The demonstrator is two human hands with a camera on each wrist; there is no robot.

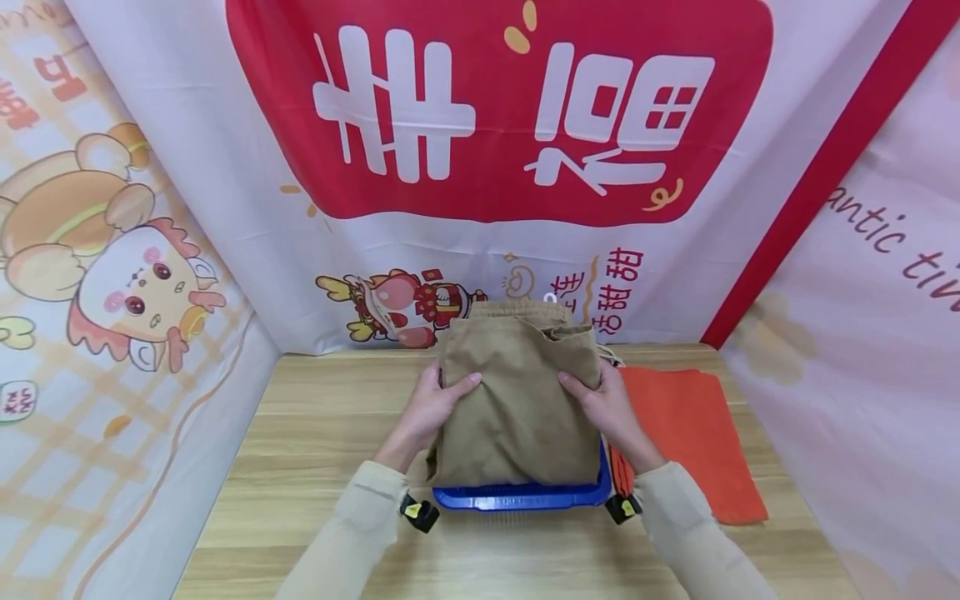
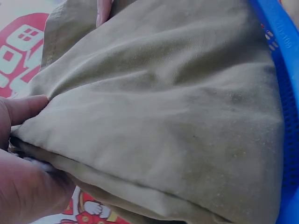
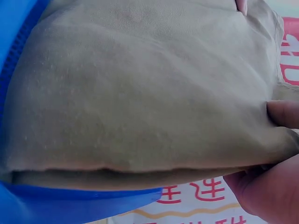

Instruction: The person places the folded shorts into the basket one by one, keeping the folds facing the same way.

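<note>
**Two-Handed Hold, Not Yet Released**

A person's left hand (image 1: 433,408) grips one side of a folded khaki garment (image 1: 517,400), thumb on the near face and fingers beneath; the right hand (image 1: 607,408) pinches the opposite side the same way. Both grips are closed down to the thickness of the cloth.

The garment, its gathered waistband (image 1: 517,308) uppermost, covers most of a blue basket (image 1: 525,502), with its lower edge at the near rim. Whether it rests on the basket's floor is hidden.

Folding looks finished, judging by the compact, squarish bundle, though a loose fold gapes at the upper right. Placement appears only partly done: the lower end is at the basket, while the upper end is held in the hands and has yet to be released.

To the right, an orange cloth (image 1: 690,442) lies flat on the wooden tabletop (image 1: 322,433), outside the basket; its part in the work cannot be told. A printed hanging (image 1: 487,192) rises behind.
</note>
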